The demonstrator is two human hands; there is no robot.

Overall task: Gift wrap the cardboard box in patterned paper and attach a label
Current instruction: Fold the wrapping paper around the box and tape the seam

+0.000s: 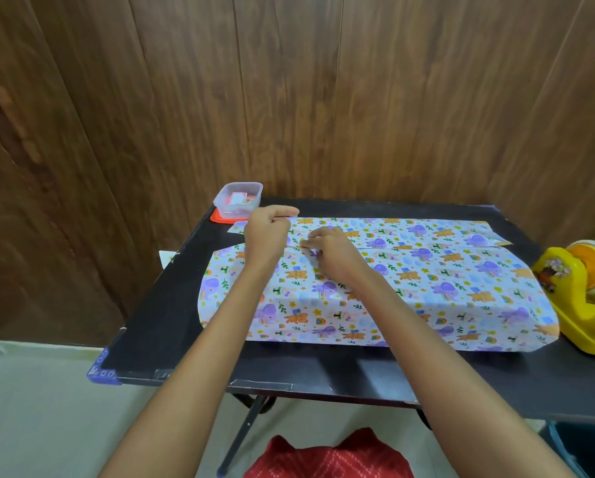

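The wrapping is running at about its middle stage, by my judgement. The paper (pixel 410 288) is already lying round the box, which is hiding wholly under it on the desk (pixel 171 305). The two long edges are meeting in a seam along the top. Whether tape is holding that seam yet is too fine to tell. Both ends of the paper are still standing out open and unfolded, left and right, so the end folds are remaining to be done. No label is showing on the parcel, so that step is waiting too.

The right grip (pixel 330 253) is resting on top of the parcel towards its left part, fingers bent and seemingly pinching the paper's edge right at the seam. The left grip (pixel 268 232) is hovering just beside it at the far left corner of the paper, fingers curling with thumb meeting forefinger. What it is pinching, if anything, I cannot tell.

A tape dispenser (pixel 586 298) is sitting at the parcel's right end, and a clear tub (pixel 239 200) is standing just beyond the left grip.
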